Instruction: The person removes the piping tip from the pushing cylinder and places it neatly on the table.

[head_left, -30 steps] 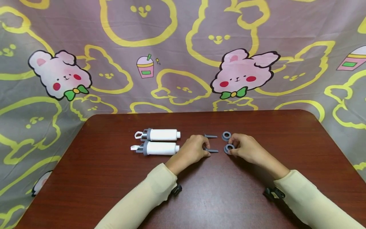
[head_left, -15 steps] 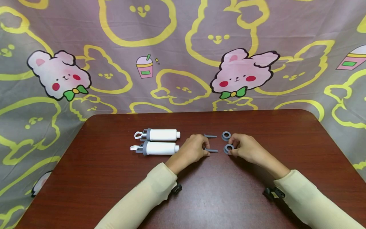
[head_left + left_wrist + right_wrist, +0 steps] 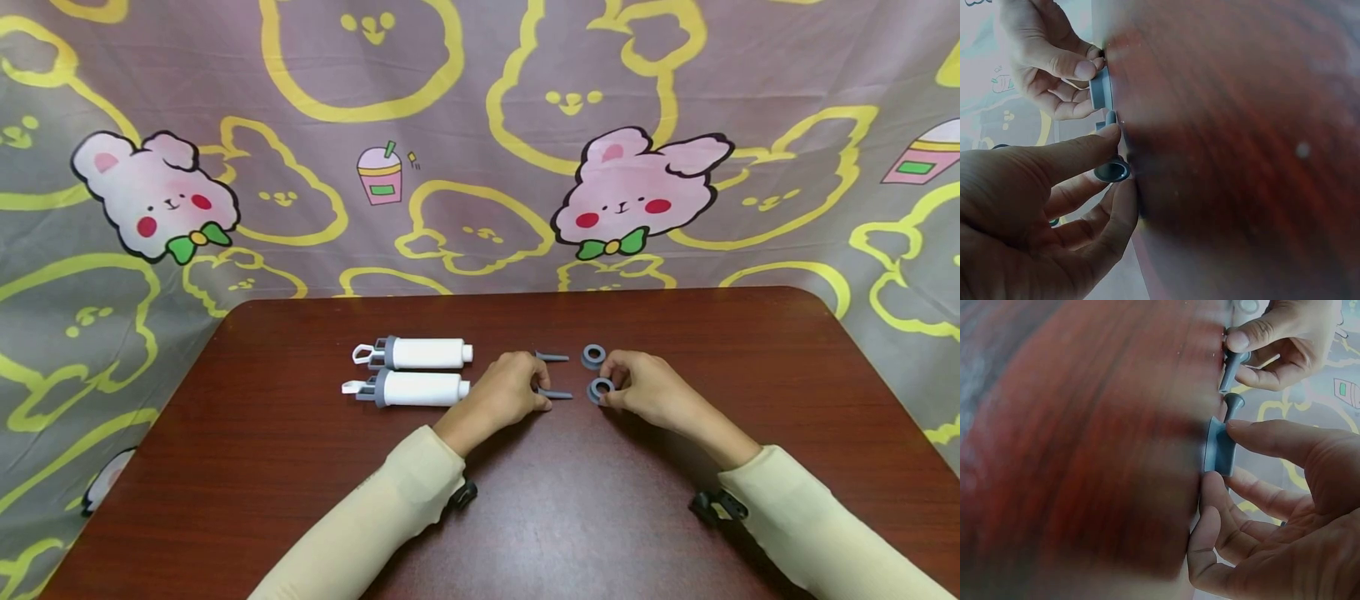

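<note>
My left hand (image 3: 510,387) pinches the flared end of a grey nozzle (image 3: 558,395) between thumb and fingers, low at the tabletop. In the left wrist view the nozzle's round mouth (image 3: 1113,170) faces the camera. My right hand (image 3: 651,387) pinches a grey flanged ring (image 3: 597,397), its thumb and fingertips on opposite sides of the ring in the right wrist view. Behind these lie a second nozzle (image 3: 555,358) and a second flanged ring (image 3: 585,360), untouched. The held nozzle points toward the held ring, with a small gap between them.
Two white cylinders with grey collars and white looped handles, a rear one (image 3: 429,353) and a front one (image 3: 420,389), lie side by side to the left. My left hand is close to the front one's tip. A patterned cloth (image 3: 480,150) hangs behind the dark wooden table (image 3: 225,467).
</note>
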`<state>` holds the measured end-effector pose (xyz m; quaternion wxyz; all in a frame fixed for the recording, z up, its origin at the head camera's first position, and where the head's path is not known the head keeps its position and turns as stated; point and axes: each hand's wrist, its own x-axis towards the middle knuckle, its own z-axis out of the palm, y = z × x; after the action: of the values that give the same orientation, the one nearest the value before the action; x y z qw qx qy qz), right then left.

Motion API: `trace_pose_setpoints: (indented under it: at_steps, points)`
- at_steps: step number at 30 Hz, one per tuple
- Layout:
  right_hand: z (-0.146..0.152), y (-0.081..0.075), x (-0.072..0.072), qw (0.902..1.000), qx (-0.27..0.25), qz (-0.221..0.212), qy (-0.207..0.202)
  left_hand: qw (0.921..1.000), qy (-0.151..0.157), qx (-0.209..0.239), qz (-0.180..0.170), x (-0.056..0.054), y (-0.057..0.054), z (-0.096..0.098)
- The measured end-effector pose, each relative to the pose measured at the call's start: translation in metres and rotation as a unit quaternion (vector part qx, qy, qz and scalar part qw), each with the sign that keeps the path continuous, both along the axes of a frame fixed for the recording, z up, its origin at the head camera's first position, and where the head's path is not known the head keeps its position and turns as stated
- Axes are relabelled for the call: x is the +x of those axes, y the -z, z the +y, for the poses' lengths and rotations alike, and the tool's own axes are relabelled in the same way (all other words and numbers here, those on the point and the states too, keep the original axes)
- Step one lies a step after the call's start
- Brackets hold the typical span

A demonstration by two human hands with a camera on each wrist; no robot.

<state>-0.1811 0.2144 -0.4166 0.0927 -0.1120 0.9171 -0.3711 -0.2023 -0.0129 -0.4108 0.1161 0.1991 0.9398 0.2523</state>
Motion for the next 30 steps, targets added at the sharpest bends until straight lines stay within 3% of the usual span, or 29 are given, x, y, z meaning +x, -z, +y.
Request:
trace_pose_setpoints:
  at_steps: [30]
  points:
    - [-0.0002,0.0003,-0.0008,1.0000,-0.002,-0.001,-0.001,1.0000,-0.001,0.002,-0.005,0.0003,-0.0012,-0.0012]
